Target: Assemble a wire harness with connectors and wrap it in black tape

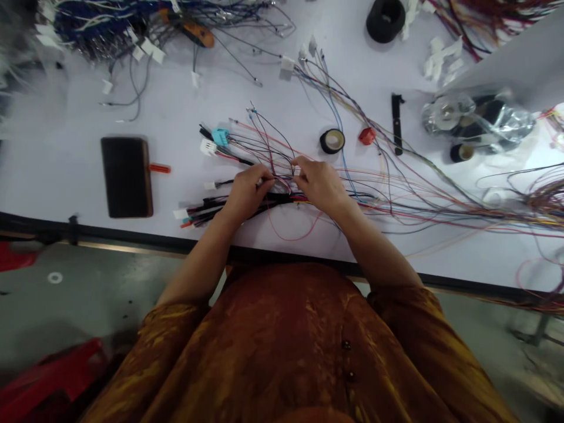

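A wire harness (423, 210) of many thin coloured wires runs along the table under both hands. My left hand (247, 191) is closed, thumb and forefinger pinching wires of the harness. Just to its right, my right hand (318, 183) has its fingertips bent and closed on thin wires of the same harness. Left of the hands lie wire ends with a light-blue connector (220, 137), a white connector (208, 147) and a smaller white connector (210, 185). A loop of thin red wire (288, 239) hangs toward the table's front edge. The exact wires between the fingertips are too small to tell apart.
Beyond the hands lie a roll of black tape (332, 141), a red connector (367, 136) and a black cutter-like tool (397, 124). A phone (127, 177) rests at left. Farther back are a blue wire bundle (97, 26), another black roll (385, 20) and a plastic bag (480, 117).
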`<state>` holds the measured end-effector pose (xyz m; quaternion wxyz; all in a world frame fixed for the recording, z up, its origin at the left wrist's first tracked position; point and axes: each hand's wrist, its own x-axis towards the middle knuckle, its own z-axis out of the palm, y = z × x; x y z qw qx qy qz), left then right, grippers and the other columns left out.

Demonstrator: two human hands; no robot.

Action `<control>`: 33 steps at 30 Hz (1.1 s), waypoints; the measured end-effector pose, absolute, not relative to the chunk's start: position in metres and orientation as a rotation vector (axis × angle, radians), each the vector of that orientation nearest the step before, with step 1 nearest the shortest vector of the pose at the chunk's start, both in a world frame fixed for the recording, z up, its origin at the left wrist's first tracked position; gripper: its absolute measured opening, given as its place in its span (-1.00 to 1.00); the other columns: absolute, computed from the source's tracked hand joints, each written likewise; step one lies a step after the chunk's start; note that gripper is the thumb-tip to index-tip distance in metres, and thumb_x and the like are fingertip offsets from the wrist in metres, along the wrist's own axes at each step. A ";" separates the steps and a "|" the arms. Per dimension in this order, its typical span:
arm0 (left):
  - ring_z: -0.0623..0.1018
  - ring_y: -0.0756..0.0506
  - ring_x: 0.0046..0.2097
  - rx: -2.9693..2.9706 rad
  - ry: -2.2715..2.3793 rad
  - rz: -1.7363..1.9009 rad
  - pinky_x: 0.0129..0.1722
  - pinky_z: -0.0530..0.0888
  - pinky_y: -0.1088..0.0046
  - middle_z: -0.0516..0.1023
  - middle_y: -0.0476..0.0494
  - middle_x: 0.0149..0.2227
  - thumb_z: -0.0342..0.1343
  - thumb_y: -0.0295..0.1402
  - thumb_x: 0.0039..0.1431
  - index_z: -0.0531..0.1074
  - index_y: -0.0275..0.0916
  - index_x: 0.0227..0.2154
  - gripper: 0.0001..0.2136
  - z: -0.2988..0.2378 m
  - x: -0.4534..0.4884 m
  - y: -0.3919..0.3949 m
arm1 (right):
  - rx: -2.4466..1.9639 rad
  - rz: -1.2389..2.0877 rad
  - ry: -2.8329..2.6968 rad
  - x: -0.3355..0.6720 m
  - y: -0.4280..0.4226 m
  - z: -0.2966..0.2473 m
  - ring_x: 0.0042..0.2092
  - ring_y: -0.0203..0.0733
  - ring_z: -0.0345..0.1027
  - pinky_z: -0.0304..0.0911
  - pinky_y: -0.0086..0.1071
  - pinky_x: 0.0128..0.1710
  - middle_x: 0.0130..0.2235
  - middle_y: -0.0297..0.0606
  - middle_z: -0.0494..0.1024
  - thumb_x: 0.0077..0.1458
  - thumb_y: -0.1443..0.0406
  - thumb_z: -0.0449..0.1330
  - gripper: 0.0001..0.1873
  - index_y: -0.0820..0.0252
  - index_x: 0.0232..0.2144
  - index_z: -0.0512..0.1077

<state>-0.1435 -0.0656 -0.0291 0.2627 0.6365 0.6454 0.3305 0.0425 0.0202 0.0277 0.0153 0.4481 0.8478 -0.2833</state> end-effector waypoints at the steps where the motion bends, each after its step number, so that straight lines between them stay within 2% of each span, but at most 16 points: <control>1: 0.51 -0.11 -0.23 1.728 1.743 0.892 -0.15 0.42 0.35 0.55 -0.09 -0.32 0.12 -0.42 0.21 0.43 -0.20 -0.37 -0.95 -0.029 -0.143 -0.066 | 1.365 -0.806 2.617 0.041 0.020 0.029 -0.16 -0.09 0.50 0.23 -0.31 -0.20 -0.19 -0.14 0.66 0.29 0.33 0.10 -0.63 0.19 0.10 0.47; 4: 0.51 -0.11 -0.23 1.722 1.744 0.883 -0.15 0.43 0.35 0.55 -0.10 -0.32 0.11 -0.42 0.22 0.42 -0.21 -0.37 -0.94 -0.028 -0.143 -0.066 | 1.280 -0.627 2.566 0.038 0.022 0.034 -0.10 -0.04 0.51 0.23 -0.28 -0.18 -0.12 -0.08 0.66 0.35 0.30 0.06 -0.68 0.18 0.04 0.52; 8: 0.51 -0.11 -0.23 1.699 1.751 0.883 -0.15 0.43 0.35 0.55 -0.10 -0.31 0.11 -0.42 0.22 0.42 -0.21 -0.35 -0.96 -0.028 -0.142 -0.066 | 1.180 -0.578 2.621 0.038 0.028 0.036 -0.05 -0.07 0.49 0.19 -0.31 -0.17 -0.05 -0.11 0.64 0.36 0.29 0.06 -0.71 0.18 -0.04 0.55; 13: 0.51 -0.11 -0.25 1.700 1.738 0.890 -0.18 0.42 0.35 0.54 -0.09 -0.33 0.11 -0.43 0.22 0.42 -0.19 -0.36 -0.95 -0.028 -0.143 -0.067 | 1.159 -0.810 2.701 0.040 0.038 0.031 -0.21 -0.14 0.46 0.12 -0.33 -0.26 -0.24 -0.21 0.65 0.31 0.21 0.14 -0.74 0.17 -0.13 0.59; 16: 0.50 -0.11 -0.25 1.680 1.748 0.880 -0.19 0.42 0.33 0.54 -0.08 -0.33 0.12 -0.43 0.22 0.41 -0.18 -0.37 -0.95 -0.027 -0.144 -0.067 | 1.162 -1.001 2.689 0.039 0.045 0.029 -0.30 -0.20 0.41 0.11 -0.33 -0.28 -0.36 -0.23 0.61 0.30 0.30 0.12 -0.74 0.20 -0.27 0.61; 19: 0.50 -0.12 -0.25 1.663 1.756 0.864 -0.18 0.43 0.32 0.55 -0.09 -0.32 0.13 -0.42 0.21 0.41 -0.17 -0.37 -0.95 -0.026 -0.144 -0.066 | 1.135 -1.092 2.674 0.038 0.053 0.029 -0.32 -0.23 0.38 0.11 -0.35 -0.27 -0.42 -0.27 0.57 0.19 0.39 0.19 -0.83 0.21 -0.35 0.61; 23: 0.51 -0.11 -0.25 1.656 1.749 0.860 -0.19 0.43 0.33 0.56 -0.09 -0.32 0.13 -0.42 0.21 0.43 -0.18 -0.37 -0.95 -0.028 -0.145 -0.066 | 1.068 -1.085 2.615 0.035 0.061 0.027 -0.34 -0.24 0.35 0.07 -0.35 -0.28 -0.47 -0.31 0.52 0.08 0.42 0.26 -0.89 0.21 -0.40 0.60; 28: 0.51 -0.11 -0.25 1.657 1.731 0.877 -0.20 0.43 0.33 0.55 -0.09 -0.33 0.12 -0.41 0.22 0.43 -0.19 -0.37 -0.95 -0.029 -0.145 -0.066 | 1.027 -1.091 2.630 0.033 0.067 0.021 -0.37 -0.27 0.25 0.03 -0.35 -0.34 -0.39 -0.26 0.53 0.06 0.40 0.23 -0.92 0.21 -0.42 0.54; 31: 0.51 -0.11 -0.25 1.679 1.714 0.893 -0.20 0.43 0.33 0.54 -0.10 -0.34 0.11 -0.42 0.22 0.42 -0.20 -0.38 -0.94 -0.028 -0.145 -0.066 | 1.001 -1.167 2.601 0.035 0.068 0.020 -0.41 -0.31 0.19 0.00 -0.36 -0.38 -0.43 -0.31 0.48 0.06 0.36 0.25 -0.97 0.20 -0.43 0.49; 33: 0.51 -0.11 -0.25 1.690 1.709 0.896 -0.20 0.43 0.33 0.54 -0.10 -0.34 0.11 -0.42 0.22 0.41 -0.20 -0.39 -0.93 -0.028 -0.145 -0.065 | 0.990 -1.168 2.577 0.038 0.067 0.022 -0.43 -0.32 0.17 -0.01 -0.37 -0.39 -0.46 -0.34 0.46 0.03 0.40 0.25 -0.95 0.19 -0.45 0.47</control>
